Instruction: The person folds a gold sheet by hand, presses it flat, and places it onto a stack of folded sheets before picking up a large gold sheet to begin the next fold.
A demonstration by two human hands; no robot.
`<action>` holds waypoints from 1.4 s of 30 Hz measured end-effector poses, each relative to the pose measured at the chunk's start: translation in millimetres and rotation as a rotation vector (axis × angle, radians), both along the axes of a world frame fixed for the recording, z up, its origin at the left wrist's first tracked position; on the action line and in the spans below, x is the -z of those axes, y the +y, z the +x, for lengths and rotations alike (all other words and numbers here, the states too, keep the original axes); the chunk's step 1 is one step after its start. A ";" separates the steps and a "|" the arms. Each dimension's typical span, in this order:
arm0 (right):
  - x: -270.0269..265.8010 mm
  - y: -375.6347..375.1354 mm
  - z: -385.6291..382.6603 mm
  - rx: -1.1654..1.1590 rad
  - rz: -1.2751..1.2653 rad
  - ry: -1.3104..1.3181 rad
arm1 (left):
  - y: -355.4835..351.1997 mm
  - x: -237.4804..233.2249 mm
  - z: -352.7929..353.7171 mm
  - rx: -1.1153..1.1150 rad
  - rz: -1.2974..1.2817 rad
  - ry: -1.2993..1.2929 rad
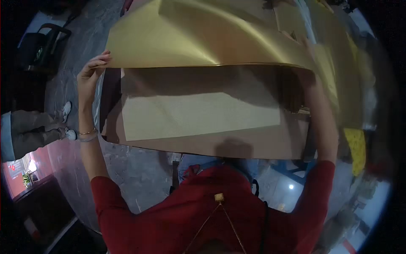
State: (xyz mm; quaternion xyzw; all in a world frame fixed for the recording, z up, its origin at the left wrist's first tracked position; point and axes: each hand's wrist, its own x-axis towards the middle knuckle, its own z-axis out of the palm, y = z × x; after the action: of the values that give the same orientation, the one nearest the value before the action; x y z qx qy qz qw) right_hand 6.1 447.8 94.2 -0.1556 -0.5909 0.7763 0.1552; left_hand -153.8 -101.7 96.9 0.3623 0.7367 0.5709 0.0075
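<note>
A large gold sheet (182, 38) is raised and bent, its near edge lifted across the view. At the left end of that edge, my left hand (96, 64) grips the sheet, fingers closed on it. My right hand (308, 55) is at the sheet's right end, its fingers mostly hidden and blurred behind the sheet. Below the raised edge lies a pale rectangular sheet (198, 114) on a brown board (262, 144). Shadows fall across both.
Another person's legs (36, 129) stand on the floor at the left. A dark chair (42, 46) is at the upper left. More gold sheets (334, 63) and a yellow piece (356, 148) lie on the right. A blue stool (292, 169) stands under the board's right side.
</note>
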 end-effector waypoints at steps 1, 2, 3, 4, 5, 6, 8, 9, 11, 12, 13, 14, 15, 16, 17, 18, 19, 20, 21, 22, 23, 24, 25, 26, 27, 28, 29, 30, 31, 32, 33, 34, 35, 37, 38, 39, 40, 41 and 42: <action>-20.9 -19.4 4.3 0.040 -0.208 -0.074 | 0.9 -1.1 6.9 -0.052 0.037 0.011; -30.4 -30.3 4.0 0.074 -0.417 -0.152 | 4.1 -4.2 14.9 -0.109 0.074 0.021; -23.8 -15.3 -4.4 0.059 -0.041 -0.230 | 7.6 -9.0 17.9 -0.125 0.072 0.021; -29.1 -11.1 -3.9 0.038 -0.039 -0.231 | 16.8 -23.5 21.4 -0.270 0.093 0.025; -39.9 -10.6 -2.3 0.098 0.104 -0.240 | 23.1 -36.6 22.2 -0.417 0.114 0.034; -51.3 -16.0 -1.6 0.157 0.249 -0.247 | 24.7 -44.6 14.4 -0.498 0.105 0.010; -80.6 -69.1 7.0 0.298 0.022 -0.193 | 30.9 -54.5 -8.9 -0.523 0.190 0.014; -89.2 -87.8 9.6 0.465 -0.214 -0.147 | 36.3 -58.6 -19.6 -0.459 0.278 0.039; -11.4 -14.9 13.6 0.399 -1.083 0.224 | 51.3 -63.4 -38.0 -0.436 0.330 0.068; 1.7 -34.2 21.7 0.431 -1.063 0.290 | 59.1 -65.5 -44.6 -0.450 0.331 0.075; 13.9 -64.4 37.1 0.464 -1.041 0.358 | 64.0 -68.0 -49.4 -0.462 0.335 0.082; 52.0 -88.0 50.4 0.182 -0.894 0.417 | 67.5 -70.5 -52.5 -0.474 0.341 0.091; 80.8 -115.6 54.7 -0.090 -0.737 0.469 | 69.9 -71.5 -56.1 -0.483 0.344 0.093; 55.7 -168.7 37.9 0.177 -0.614 0.072 | 71.8 -72.0 -55.9 -0.481 0.346 0.101; 24.2 -213.0 20.9 -0.041 -0.123 -0.127 | 73.8 -71.6 -56.8 -0.479 0.345 0.104; 31.7 -236.8 5.9 -0.175 0.099 -0.182 | 75.2 -71.0 -57.3 -0.476 0.340 0.104; 41.6 -242.2 -19.8 -0.302 0.545 -0.049 | 76.3 -71.1 -59.3 -0.474 0.337 0.106; 49.5 -244.6 -47.9 -0.425 0.994 0.097 | 77.4 -71.1 -59.6 -0.474 0.338 0.108; 55.9 -250.5 -69.5 -0.415 1.123 0.232 | 77.4 -71.5 -59.4 -0.473 0.336 0.112; 61.8 -254.6 -88.7 -0.403 1.249 0.372 | 77.3 -71.8 -58.2 -0.472 0.335 0.114; 68.5 -255.3 -105.9 -0.409 1.250 0.379 | 75.7 -72.3 -55.7 -0.471 0.338 0.119; 78.0 -255.7 -119.9 -0.395 1.431 0.336 | 73.9 -72.0 -55.4 -0.469 0.334 0.119; 88.1 -256.0 -131.3 -0.376 1.608 0.289 | 72.4 -71.0 -54.2 -0.466 0.330 0.121; 101.2 -252.7 -140.9 -0.382 1.604 0.288 | 68.5 -69.3 -51.0 -0.458 0.322 0.126; 114.8 -246.0 -148.7 -0.366 1.641 0.374 | 65.9 -67.2 -48.6 -0.448 0.315 0.135; 124.3 -241.8 -151.7 -0.349 1.676 0.456 | 60.4 -64.4 -44.6 -0.436 0.304 0.145; 129.9 -241.2 -151.5 -0.355 1.672 0.446 | 54.3 -60.3 -39.6 -0.420 0.294 0.157; 135.2 -238.9 -150.9 -0.302 1.746 0.432 | 47.3 -55.6 -32.7 -0.395 0.286 0.169; 138.4 -237.4 -150.2 -0.246 1.820 0.420 | 38.5 -50.4 -23.8 -0.364 0.278 0.183; 139.7 -234.8 -148.2 -0.245 1.819 0.413 | 31.5 -44.7 -12.6 -0.318 0.284 0.200; 140.7 -233.8 -147.3 -0.275 1.779 0.393 | 25.3 -39.2 -1.2 -0.267 0.299 0.215; 140.7 -233.2 -146.0 -0.302 1.738 0.374 | 20.5 -35.7 12.3 -0.223 0.333 0.219; 137.6 -233.4 -146.5 -0.317 1.704 0.366 | 19.1 -32.7 27.7 -0.177 0.365 0.216; 125.8 -226.1 -138.6 -0.313 1.600 0.320 | 14.3 -27.0 50.4 -0.136 0.445 0.198; 118.4 -228.5 -135.9 -0.314 1.558 0.294 | 10.6 -23.3 58.8 -0.109 0.446 0.178; 114.6 -225.2 -128.4 -0.295 1.520 0.276 | 6.9 -19.7 67.8 -0.082 0.447 0.158; 110.9 -223.8 -126.1 -0.293 1.464 0.243 | 5.6 -15.7 77.2 -0.069 0.460 0.107; 109.8 -216.2 -116.0 -0.277 1.382 0.202 | 1.9 -10.9 84.7 -0.079 0.451 0.092; 102.7 -211.7 -107.4 -0.268 1.240 0.161 | -2.4 -5.6 90.3 -0.087 0.387 0.088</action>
State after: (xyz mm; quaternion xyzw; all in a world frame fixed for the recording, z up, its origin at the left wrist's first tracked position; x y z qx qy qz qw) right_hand -101.3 236.1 -8.5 0.0970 -0.9312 0.3121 0.1617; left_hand -63.4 -104.1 102.5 0.3491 0.6278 0.6854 -0.1191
